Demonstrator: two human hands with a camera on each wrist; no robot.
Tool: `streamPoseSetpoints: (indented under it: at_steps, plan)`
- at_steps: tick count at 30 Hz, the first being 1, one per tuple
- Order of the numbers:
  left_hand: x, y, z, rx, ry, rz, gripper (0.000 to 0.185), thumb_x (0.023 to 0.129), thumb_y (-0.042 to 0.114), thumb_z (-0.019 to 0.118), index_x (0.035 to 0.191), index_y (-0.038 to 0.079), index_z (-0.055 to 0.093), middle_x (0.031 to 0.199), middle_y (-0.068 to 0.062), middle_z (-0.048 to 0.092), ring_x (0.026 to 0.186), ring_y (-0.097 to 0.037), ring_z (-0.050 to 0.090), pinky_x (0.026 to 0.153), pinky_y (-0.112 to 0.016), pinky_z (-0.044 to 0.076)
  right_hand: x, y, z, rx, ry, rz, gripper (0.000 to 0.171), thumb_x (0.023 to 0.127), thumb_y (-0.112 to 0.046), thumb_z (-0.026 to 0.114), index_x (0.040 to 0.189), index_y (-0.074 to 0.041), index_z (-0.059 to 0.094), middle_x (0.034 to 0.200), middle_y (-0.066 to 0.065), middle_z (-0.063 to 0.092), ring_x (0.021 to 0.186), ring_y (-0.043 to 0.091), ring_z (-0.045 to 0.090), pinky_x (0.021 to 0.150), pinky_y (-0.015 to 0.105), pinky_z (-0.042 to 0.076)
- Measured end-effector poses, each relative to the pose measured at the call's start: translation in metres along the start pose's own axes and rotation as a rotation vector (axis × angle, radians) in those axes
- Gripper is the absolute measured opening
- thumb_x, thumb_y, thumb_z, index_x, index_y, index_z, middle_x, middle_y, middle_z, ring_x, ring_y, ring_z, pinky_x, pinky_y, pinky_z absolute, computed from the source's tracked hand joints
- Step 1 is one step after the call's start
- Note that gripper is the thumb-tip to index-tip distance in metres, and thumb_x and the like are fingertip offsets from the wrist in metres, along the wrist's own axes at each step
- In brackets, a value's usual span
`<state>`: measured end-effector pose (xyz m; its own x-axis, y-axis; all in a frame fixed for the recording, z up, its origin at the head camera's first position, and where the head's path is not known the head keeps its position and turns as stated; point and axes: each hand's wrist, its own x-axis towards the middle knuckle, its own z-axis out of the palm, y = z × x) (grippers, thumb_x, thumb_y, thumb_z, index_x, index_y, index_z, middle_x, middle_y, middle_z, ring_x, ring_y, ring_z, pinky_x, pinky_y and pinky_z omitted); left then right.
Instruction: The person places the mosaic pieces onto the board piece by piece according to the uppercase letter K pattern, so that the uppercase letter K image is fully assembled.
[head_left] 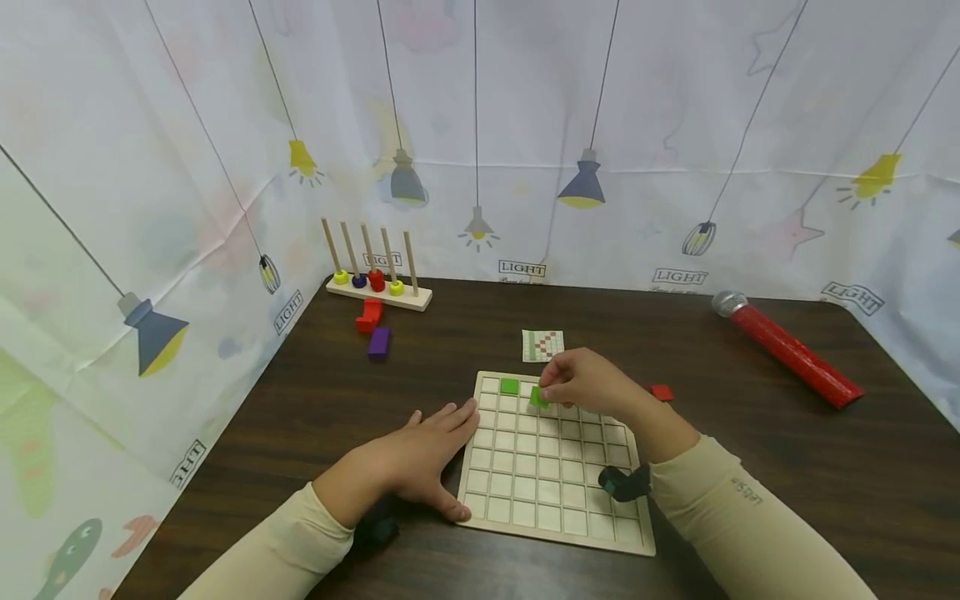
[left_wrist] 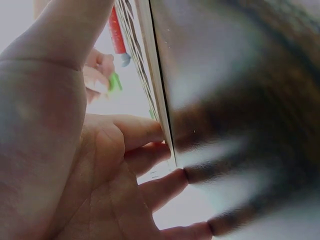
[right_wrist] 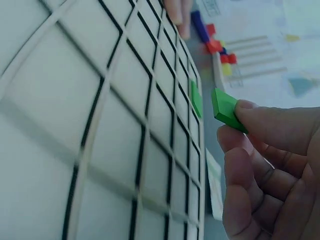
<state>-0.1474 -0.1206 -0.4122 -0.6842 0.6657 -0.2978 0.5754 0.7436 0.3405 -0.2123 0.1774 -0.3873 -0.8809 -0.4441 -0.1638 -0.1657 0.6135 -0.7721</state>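
My right hand [head_left: 588, 383] pinches a green square tile [right_wrist: 227, 108] between thumb and index finger, holding it over the far row of a pale wooden grid board [head_left: 522, 485]. In the right wrist view the tile is tilted and its other fingers curl below it. A second green tile [head_left: 509, 386] lies in a far-row cell near the board's left corner. My left hand [head_left: 423, 454] rests with spread fingers at the board's left side, fingertips and thumb right at its rim. The left wrist view shows those fingers [left_wrist: 162, 192] against the dark tabletop and the board's edge.
Behind the board lies a small printed grid card [head_left: 543, 345]. A red tile [head_left: 662, 392] is right of my right hand, and a red toy microphone [head_left: 795, 350] farther right. Back left stand a peg rack [head_left: 416, 298], a red curved block [head_left: 369, 317] and a purple block [head_left: 378, 342].
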Motion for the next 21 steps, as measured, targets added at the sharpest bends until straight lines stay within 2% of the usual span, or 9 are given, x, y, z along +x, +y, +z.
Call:
streamPoseSetpoints:
  at_steps: [8,21]
  plan:
    - [0.0,0.002,-0.001,-0.002,-0.01,-0.009,0.128,0.074,0.069,0.08,0.165,0.011,0.011,0.171,-0.004,-0.001,0.155,-0.028,0.004,0.116,-0.066,0.014,0.025,-0.013,0.023,-0.019,-0.034,-0.005,0.005,0.095,-0.008,0.072,0.095,-0.005,0.068,0.08,0.007,0.064,0.068,0.026,0.06,0.065,0.037,0.05]
    - [-0.001,0.003,-0.002,0.011,-0.004,-0.007,0.127,0.074,0.069,0.08,0.165,0.011,0.012,0.171,-0.003,-0.001,0.155,-0.028,0.005,0.116,-0.066,0.016,0.035,-0.016,0.035,-0.059,-0.016,0.02,0.005,0.095,-0.008,0.072,0.093,-0.007,0.068,0.076,0.007,0.063,0.061,0.02,0.056,0.06,0.034,0.048]
